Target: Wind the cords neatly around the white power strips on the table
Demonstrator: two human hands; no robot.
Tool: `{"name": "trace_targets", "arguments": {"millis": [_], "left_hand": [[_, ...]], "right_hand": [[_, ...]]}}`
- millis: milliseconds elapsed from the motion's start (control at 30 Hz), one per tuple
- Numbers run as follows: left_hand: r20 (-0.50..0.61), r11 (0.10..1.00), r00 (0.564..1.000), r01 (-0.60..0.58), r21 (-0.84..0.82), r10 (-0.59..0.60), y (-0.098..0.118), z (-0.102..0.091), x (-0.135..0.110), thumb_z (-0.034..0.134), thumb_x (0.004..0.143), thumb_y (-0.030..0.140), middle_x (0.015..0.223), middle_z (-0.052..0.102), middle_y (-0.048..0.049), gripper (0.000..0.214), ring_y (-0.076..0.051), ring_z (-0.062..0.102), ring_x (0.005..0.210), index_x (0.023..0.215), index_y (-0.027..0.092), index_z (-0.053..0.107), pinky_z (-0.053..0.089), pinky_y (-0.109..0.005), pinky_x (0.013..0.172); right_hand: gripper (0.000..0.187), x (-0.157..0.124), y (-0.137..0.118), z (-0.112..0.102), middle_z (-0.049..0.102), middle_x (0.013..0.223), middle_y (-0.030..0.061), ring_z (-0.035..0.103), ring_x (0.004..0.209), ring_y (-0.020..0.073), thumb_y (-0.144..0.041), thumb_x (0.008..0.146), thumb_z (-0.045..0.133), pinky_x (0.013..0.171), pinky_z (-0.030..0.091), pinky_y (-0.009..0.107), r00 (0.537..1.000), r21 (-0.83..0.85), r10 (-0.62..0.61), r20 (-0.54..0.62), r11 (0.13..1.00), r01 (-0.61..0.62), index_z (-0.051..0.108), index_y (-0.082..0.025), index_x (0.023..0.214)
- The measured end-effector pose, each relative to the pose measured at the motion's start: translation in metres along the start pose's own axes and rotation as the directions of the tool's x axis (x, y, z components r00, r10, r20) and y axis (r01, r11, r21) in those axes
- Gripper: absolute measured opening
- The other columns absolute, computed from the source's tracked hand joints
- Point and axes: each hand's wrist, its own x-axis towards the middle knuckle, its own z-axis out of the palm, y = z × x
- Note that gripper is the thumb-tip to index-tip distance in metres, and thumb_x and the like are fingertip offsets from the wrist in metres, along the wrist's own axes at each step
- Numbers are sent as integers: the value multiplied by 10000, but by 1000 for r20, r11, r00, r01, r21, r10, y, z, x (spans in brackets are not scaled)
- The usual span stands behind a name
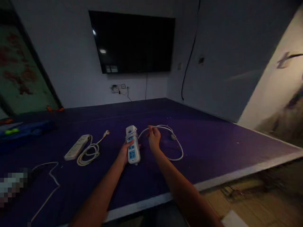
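My left hand (pixel 125 150) is wrapped round a white power strip (pixel 131 144) with blue sockets, held upright over the purple mat (pixel 208 148). A turn of its white cable (pixel 175 144) crosses the strip's top. My right hand (pixel 153 137) pinches that cable just right of the strip. From there the cable loops out to the right on the mat, and its plug (pixel 173 136) lies inside the loop.
A second white power strip (pixel 77 147) with a coiled cable (pixel 89 154) lies on the mat to the left. A thin white wire (pixel 50 176) runs at the near left. A dark wall screen (pixel 133 42) hangs ahead. The mat's white front edge (pixel 213 184) borders wooden floor.
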Motion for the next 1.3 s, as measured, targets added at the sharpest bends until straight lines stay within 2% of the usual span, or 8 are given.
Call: {"name": "trace_targets", "arguments": {"millis": [133,267,400,500,667,867,1067,1300], "left_hand": [[-17,1000,1000,-23,-14,23,-2,0,3,625,751,215,679,706,-75,306,-199,653,484,1036,124,561,521,-284,476],[-34,999,999,-27,-26,26,-2,-3,6,622,755,221,672,704,-62,319,-191,642,457,1056,131,563,522,-288,475],[-37,999,999,-24,-39,23,-2,-5,7,648,733,218,649,696,-51,324,-193,646,468,1036,130,579,533,-298,506],[-28,999,999,-22,-42,21,-3,-5,6,662,723,214,626,686,-38,319,-182,639,460,1021,131,582,534,-290,514],[-2,1000,1000,-7,-30,6,-3,-6,7,638,765,276,590,662,-23,272,-157,623,446,989,134,578,515,-246,480],[36,997,997,73,26,-74,3,-9,6,591,802,379,565,643,-37,350,-159,599,410,1034,118,565,473,-236,399],[71,993,992,102,62,-106,4,-7,5,639,757,263,666,681,-80,372,-200,646,498,1081,107,544,503,-274,455],[94,1000,995,16,23,-18,-1,-2,6,612,733,175,798,695,-74,483,-222,687,639,1191,152,462,545,-312,572]], "right_hand": [[412,4,14,-4,519,566,-40,451,440,80,-559,747,516,434,336,205,990,4,135,-27,991,-135,573,-152,750],[450,-2,24,1,597,611,8,456,392,82,-595,747,477,370,290,202,951,-27,300,75,954,-298,570,-154,741],[429,-15,29,12,594,568,11,486,391,95,-576,734,517,371,301,201,930,-108,234,283,971,-211,578,-158,657],[340,-23,31,17,549,499,-18,497,391,108,-495,698,590,393,329,208,920,-119,197,339,979,-166,576,-168,604],[233,-21,24,17,585,548,-7,505,457,113,-394,703,584,450,363,214,944,-101,143,296,988,-118,616,-173,635],[274,-13,10,13,603,607,4,503,490,114,-434,723,584,473,368,222,966,-71,86,243,995,-70,637,-166,705],[327,-3,7,3,553,586,-13,465,490,100,-474,747,565,483,345,221,990,-39,-24,138,999,30,612,-154,699],[362,3,-3,-3,487,553,-39,432,474,88,-499,756,545,465,317,215,1000,4,-30,8,1000,30,612,-143,748]]}}
